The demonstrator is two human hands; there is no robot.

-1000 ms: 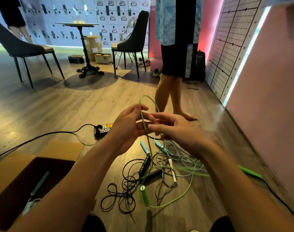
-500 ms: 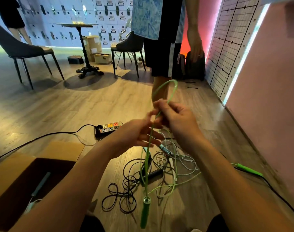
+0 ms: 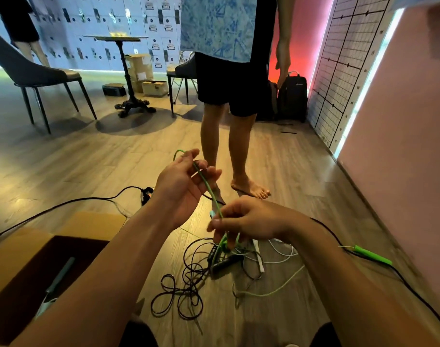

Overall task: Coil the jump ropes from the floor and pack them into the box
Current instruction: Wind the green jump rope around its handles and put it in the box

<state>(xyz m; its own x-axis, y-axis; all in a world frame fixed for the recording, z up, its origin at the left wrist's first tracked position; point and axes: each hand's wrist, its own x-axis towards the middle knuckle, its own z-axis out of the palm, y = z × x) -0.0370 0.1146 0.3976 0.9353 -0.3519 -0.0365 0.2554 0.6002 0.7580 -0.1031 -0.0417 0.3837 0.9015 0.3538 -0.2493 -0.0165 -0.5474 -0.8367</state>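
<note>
A green jump rope (image 3: 207, 186) runs taut between my two hands above the floor. My left hand (image 3: 181, 181) pinches its upper loop. Lower and to the right, my right hand (image 3: 249, 220) grips the same cord, which hangs on down to the pile. One green handle (image 3: 373, 254) lies on the floor at the right. A tangle of black rope (image 3: 186, 286), white rope (image 3: 281, 254) and black handles (image 3: 225, 262) lies under my hands. The open cardboard box (image 3: 16, 251) sits at the lower left with a grey-handled rope (image 3: 60, 276) inside.
A barefoot person (image 3: 229, 136) stands just beyond the pile. A power strip (image 3: 146, 194) with a black cable lies left of my left hand. Chairs (image 3: 36, 78), a round table (image 3: 123, 71), small boxes and a backpack (image 3: 291, 96) stand further back. A pink wall runs along the right.
My right hand has dropped from high above the pile to low over it, sliding along the green cord. My left hand has risen and holds the loop. The standing person stepped closer.
</note>
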